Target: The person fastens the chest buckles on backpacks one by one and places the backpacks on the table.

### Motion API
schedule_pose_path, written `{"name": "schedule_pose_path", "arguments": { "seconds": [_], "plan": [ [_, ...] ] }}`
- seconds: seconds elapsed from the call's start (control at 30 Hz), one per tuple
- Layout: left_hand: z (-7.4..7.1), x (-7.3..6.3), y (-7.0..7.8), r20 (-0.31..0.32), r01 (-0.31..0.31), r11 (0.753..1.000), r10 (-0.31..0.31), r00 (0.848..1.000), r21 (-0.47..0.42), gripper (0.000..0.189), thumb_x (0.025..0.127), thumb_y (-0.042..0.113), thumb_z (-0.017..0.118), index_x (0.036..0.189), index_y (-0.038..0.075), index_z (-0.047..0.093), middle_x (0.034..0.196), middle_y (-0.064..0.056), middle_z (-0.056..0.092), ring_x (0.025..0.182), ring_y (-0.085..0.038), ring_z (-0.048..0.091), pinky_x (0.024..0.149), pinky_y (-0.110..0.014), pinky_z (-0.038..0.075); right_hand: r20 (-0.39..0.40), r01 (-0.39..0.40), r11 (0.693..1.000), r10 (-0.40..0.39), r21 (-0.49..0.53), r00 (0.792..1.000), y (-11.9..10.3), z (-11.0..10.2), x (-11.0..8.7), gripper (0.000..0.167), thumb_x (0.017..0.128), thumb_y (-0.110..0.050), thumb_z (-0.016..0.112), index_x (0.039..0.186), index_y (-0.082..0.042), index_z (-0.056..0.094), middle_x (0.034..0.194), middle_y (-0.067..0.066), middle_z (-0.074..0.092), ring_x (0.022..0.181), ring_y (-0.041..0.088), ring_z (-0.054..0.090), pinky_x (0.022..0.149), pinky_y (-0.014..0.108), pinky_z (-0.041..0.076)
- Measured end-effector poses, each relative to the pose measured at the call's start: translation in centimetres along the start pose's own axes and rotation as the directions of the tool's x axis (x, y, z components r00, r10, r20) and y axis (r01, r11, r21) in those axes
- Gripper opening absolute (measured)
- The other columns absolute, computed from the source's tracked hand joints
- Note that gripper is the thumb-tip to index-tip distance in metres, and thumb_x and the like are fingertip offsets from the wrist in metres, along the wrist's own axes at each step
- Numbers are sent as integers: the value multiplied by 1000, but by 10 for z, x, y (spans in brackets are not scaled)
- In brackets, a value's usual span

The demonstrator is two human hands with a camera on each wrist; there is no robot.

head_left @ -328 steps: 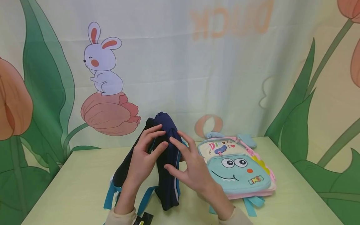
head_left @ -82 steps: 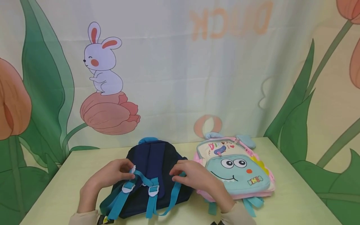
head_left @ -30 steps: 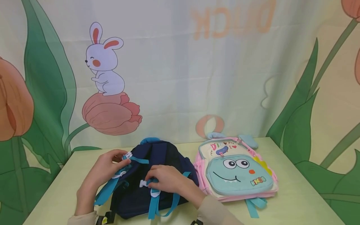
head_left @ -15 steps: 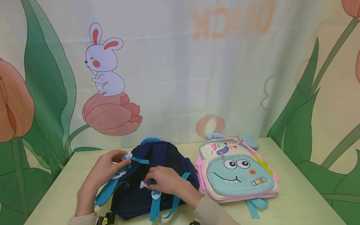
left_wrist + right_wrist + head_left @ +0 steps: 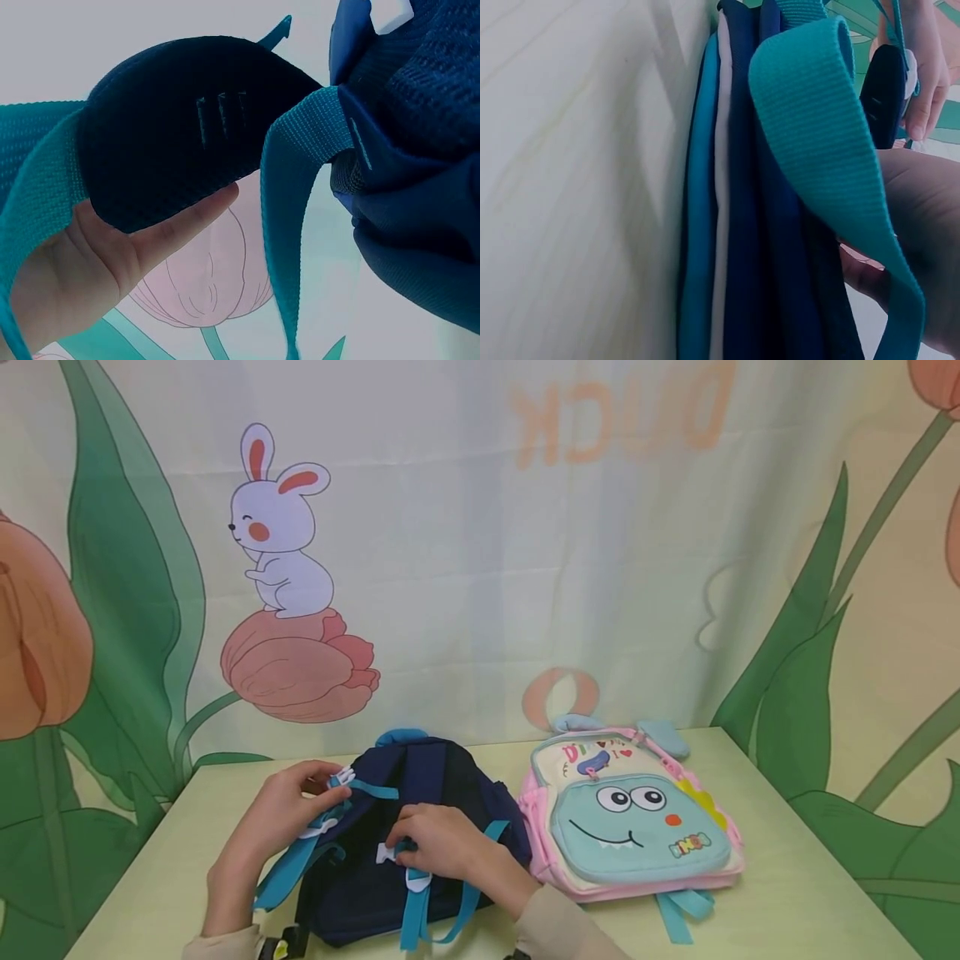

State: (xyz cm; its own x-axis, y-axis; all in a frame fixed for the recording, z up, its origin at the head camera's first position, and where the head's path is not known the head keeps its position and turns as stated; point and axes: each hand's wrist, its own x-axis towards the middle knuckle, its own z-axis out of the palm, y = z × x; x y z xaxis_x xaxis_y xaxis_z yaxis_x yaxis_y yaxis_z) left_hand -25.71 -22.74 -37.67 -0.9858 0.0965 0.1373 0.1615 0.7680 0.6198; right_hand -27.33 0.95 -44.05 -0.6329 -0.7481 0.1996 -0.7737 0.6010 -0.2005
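A dark navy backpack (image 5: 352, 906) lies with its straps upward on the table's left half. My left hand (image 5: 281, 810) grips its left shoulder strap at a white buckle (image 5: 343, 775), lifted off the back panel. In the left wrist view, the padded part of that strap (image 5: 180, 135) rests against the hand's fingers (image 5: 176, 225). Over the middle of the bag, my right hand (image 5: 442, 842) pinches the other strap by a white clip buckle (image 5: 385, 853), partly hidden by the fingers. A teal webbing strap (image 5: 817, 135) loops beside this hand in the right wrist view.
Touching or almost touching the navy bag on its right is a pink and light-blue cartoon backpack (image 5: 645, 827), face up. Its blue strap ends (image 5: 684, 910) trail onto the pale green table (image 5: 795, 877). A printed curtain (image 5: 465, 568) hangs behind.
The navy backpack went from standing on edge to lying flat. Then the left strap was raised leftward, and my right hand moved left to the middle buckle. Hardly anything moves over the last second.
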Motion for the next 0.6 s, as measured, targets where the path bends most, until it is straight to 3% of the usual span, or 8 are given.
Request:
{"name": "schedule_pose_path", "arguments": {
  "seconds": [0.33,0.6],
  "plan": [
    [3,0,2,18,-6,1000,6,1000,2,48,91,38,71,128,8,63,104,-8,70,98,-23,64,82,-42,56,-83,18,999,-15,26,996,6,-3,-16,18,90,-27,73,108,-27,77,103,-14,67,81,-5,60,70,7,44],
    [8,2,3,47,-26,1000,27,999,-8,45,91,36,72,125,8,64,105,-7,69,100,-24,64,81,-40,57,-138,31,997,-22,67,990,14,-3,-25,18,89,-24,73,107,-24,77,103,-11,67,78,-1,61,68,6,42]
  ]
}}
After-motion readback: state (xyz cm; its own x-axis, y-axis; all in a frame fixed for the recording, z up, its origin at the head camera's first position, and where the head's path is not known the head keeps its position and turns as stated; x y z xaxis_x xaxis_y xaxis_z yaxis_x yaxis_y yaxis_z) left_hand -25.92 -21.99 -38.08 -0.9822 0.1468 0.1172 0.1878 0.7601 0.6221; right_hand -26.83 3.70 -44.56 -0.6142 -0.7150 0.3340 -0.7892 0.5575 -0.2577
